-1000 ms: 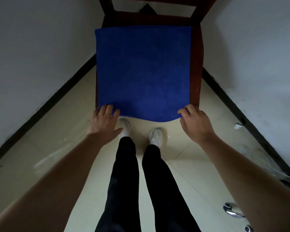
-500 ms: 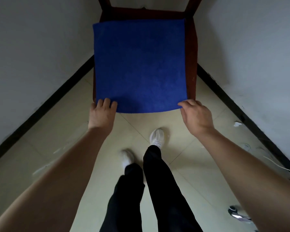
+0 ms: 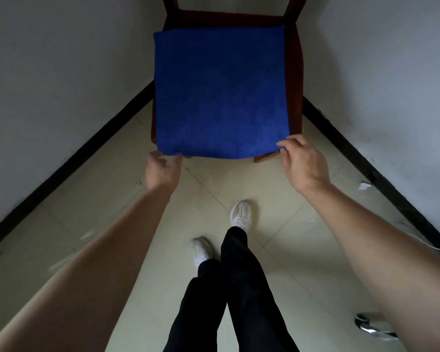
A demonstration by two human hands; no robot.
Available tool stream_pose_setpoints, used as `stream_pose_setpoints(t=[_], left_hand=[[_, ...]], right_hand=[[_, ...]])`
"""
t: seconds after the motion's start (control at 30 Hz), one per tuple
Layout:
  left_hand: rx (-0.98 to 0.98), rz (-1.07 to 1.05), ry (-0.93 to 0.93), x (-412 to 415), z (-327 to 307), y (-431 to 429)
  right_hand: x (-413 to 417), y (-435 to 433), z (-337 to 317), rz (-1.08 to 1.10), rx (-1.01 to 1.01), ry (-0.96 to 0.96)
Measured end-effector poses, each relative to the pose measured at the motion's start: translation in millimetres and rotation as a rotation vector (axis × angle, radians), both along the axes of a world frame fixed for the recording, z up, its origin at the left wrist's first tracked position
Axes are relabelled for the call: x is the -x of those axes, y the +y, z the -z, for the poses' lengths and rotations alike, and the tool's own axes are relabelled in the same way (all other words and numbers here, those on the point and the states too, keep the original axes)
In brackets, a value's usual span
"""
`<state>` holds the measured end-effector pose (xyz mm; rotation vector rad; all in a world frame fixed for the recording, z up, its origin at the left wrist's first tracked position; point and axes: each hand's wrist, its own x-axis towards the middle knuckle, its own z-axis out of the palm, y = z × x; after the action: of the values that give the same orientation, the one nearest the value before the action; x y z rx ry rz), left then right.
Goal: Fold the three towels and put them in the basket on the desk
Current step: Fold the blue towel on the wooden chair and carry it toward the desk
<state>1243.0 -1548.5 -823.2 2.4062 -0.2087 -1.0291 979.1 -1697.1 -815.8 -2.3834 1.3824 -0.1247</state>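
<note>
A pale tiled floor point(image 3: 302, 262) runs between two white walls, one on the left point(image 3: 61, 72) and one on the right point(image 3: 381, 72), each edged with a black skirting strip. A dark wooden chair point(image 3: 295, 72) stands at the far end of this narrow space. Its seat is almost wholly covered by the blue towel point(image 3: 221, 92), which lies flat and square. The towel's near edge hangs slightly over the front of the seat, and a strip of bare wood shows along the chair's right side.

Both bare forearms reach forward, and the hands are well apart, one at each near corner of the towel. The right hand point(image 3: 304, 163) has its fingers curled and pinches the near right corner. The left hand point(image 3: 161, 171) is blurred; its curled fingers and thumb meet the near left corner, but I cannot tell whether it grips the cloth.

Lower down are black trousers point(image 3: 241, 288) and two white shoes, the right shoe point(image 3: 241, 215) ahead of the left shoe point(image 3: 201, 251). A small shiny object point(image 3: 371, 327) lies on the floor at the lower right, too unclear to name
</note>
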Motion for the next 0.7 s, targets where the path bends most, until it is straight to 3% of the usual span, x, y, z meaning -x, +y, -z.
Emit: stream_pose_setpoints(t=[0.03, 0.1, 0.2, 0.27, 0.37, 0.43, 0.7], left_hand=[[0.077, -0.264, 0.206, -1, 4, -8], [0.208, -0.548, 0.474, -5, 15, -18], [0.403, -0.679, 0.665, -13, 30, -23], [0.489, -0.69, 0.732, -18, 38, -24], [0.502, -0.666, 0.742, -21, 45, -22], [0.481, -0.695, 0.737, -19, 45, -17], [0.378, -0.779, 0.699, -20, 26, 13]], right_hand=[[-4, 1, 5, 0.11, -0.064, -0.03], [-13, 5, 18, 0.469, -0.277, -0.118], [-34, 4, 27, 1.116, -0.605, -0.416], [-43, 2, 31, 1.342, -0.818, -0.528], [-49, 2, 45, 1.355, -1.018, -0.719], [-49, 2, 49, 1.307, -1.032, -0.884], [-43, 21, 19, 1.397, -0.993, -0.849]])
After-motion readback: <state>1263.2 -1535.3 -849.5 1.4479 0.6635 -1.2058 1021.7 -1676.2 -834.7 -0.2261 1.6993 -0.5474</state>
